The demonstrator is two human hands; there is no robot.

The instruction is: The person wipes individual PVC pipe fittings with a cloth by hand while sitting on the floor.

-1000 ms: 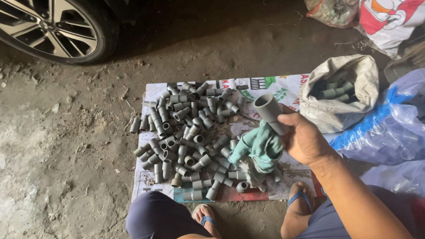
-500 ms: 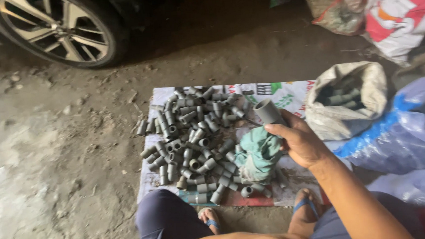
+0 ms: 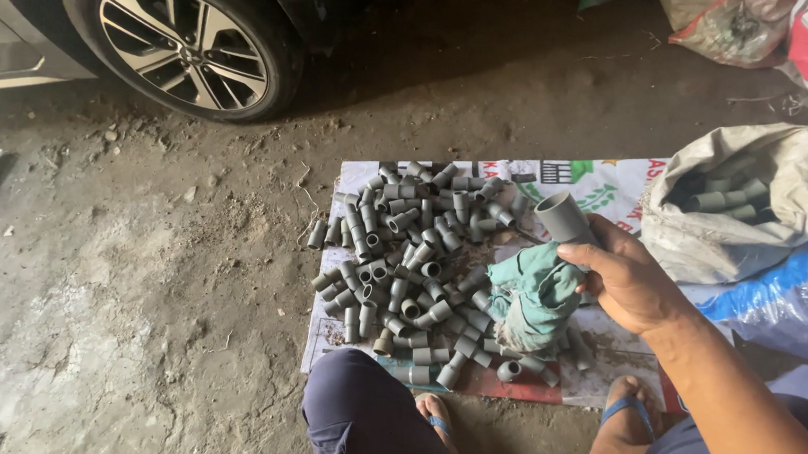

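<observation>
Head view: right hand (image 3: 628,282), coming in from five o'clock, is closed round a grey pipe fitting (image 3: 562,216), whose open end points up toward eleven o'clock. The same hand touches a bunched teal cloth (image 3: 530,296), which hangs at the hand's nine o'clock side and rests on the edge of the heap. The left hand is out of sight, so its state cannot be told.

The heap of grey fittings (image 3: 415,274) lies at frame centre on a printed sheet (image 3: 609,179) spread over the dirt floor. At three o'clock an open pale sack (image 3: 750,160) holds more of the same fittings, touching a blue plastic bag (image 3: 793,299) at four o'clock. A car wheel (image 3: 185,48) stands at eleven o'clock, well apart from the work. The person's knee (image 3: 361,420) and sandalled feet (image 3: 436,412) sit at six o'clock.

Judging from fitting and cloth gripped together, the step in hand looks like wiping one piece, midway between heap and sack. Any move with it calls for a firm hold on the smooth round wall, and for keeping the cloth clear of the loose pieces.
</observation>
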